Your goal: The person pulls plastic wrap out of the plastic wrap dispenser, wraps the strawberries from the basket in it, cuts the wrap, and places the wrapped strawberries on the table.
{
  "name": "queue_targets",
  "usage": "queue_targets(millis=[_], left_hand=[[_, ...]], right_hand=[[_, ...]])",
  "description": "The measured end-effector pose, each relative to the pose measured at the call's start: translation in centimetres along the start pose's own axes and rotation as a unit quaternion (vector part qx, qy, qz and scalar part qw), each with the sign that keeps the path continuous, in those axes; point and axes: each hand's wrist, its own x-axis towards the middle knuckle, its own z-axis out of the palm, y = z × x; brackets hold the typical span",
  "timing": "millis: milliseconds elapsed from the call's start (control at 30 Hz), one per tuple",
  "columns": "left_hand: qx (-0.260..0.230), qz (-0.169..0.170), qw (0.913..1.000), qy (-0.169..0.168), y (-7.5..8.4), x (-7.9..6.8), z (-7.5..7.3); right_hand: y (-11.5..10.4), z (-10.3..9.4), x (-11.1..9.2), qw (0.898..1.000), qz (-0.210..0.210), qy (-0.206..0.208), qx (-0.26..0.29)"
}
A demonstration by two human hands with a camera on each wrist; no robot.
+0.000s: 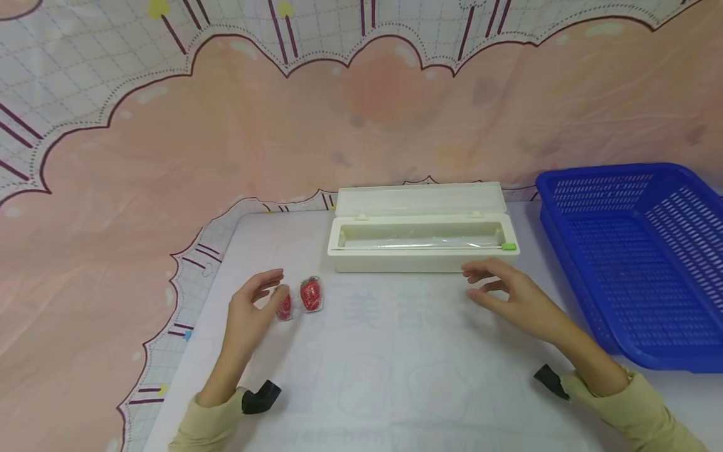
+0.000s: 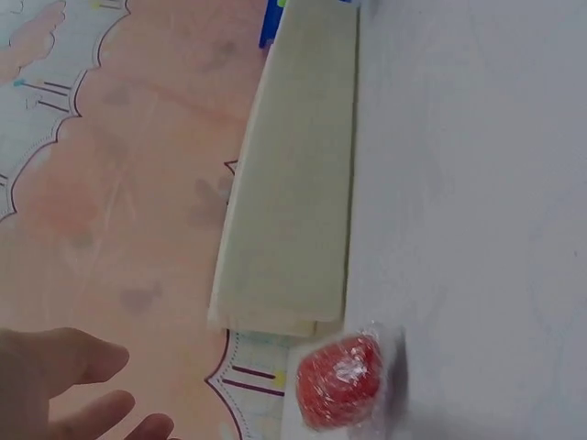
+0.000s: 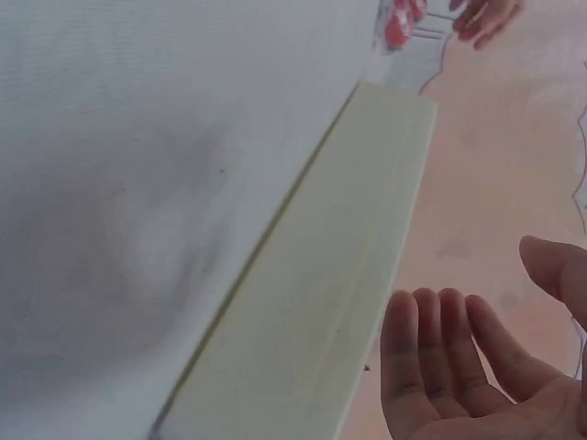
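Note:
Two strawberries wrapped in clear film lie on the white table at the left; the right-hand strawberry [image 1: 311, 294] shows whole, the other strawberry [image 1: 285, 306] is partly behind my left hand [image 1: 248, 314]. That hand hovers over them with fingers loosely bent, holding nothing. At the back stands a cream cling film dispenser [image 1: 423, 261], its lid [image 1: 420, 201] raised, a clear film roll inside and a green slide cutter [image 1: 509, 247] at its right end. My right hand [image 1: 511, 295] is just in front of the dispenser's right end, fingers apart from the thumb, with nothing in it.
A large blue plastic basket [image 1: 607, 301] stands at the right, beside my right forearm. A pink patterned cloth [image 1: 282, 144] covers the area behind and left of the white table surface [image 1: 395, 376].

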Motion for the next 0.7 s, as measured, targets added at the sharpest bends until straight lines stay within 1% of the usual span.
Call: queue_targets(millis=[133,200,367,433,567,633,700], left_hand=[[0.004,0.034,0.9994,0.004,1.6,0.0,0.6],[0.011,0.060,0.9981,0.009,2.1,0.0,1.1],[0.033,0.126,0.9914,0.009,3.6,0.0,2.6],[0.039,0.142,0.9891,0.001,4.3,-0.1,3.2],[0.041,0.168,0.9848,-0.017,5.5,-0.1,4.5],[0.049,0.184,0.9814,-0.022,6.0,-0.1,5.1],[0.069,0.202,0.9768,-0.023,6.3,-0.2,5.6]], right_hand=[[-0.6,-0.1,0.1,0.999,0.012,0.008,-0.040],[-0.9,-0.1,0.2,0.998,0.014,0.013,-0.063],[-1.4,0.1,0.3,0.991,-0.015,0.052,-0.124],[-1.5,0.3,0.4,0.987,-0.024,0.065,-0.148],[-1.7,0.7,0.5,0.981,-0.024,0.074,-0.180],[-1.8,0.8,0.5,0.977,-0.033,0.079,-0.194],[-1.9,1.0,0.5,0.973,-0.052,0.084,-0.208]])
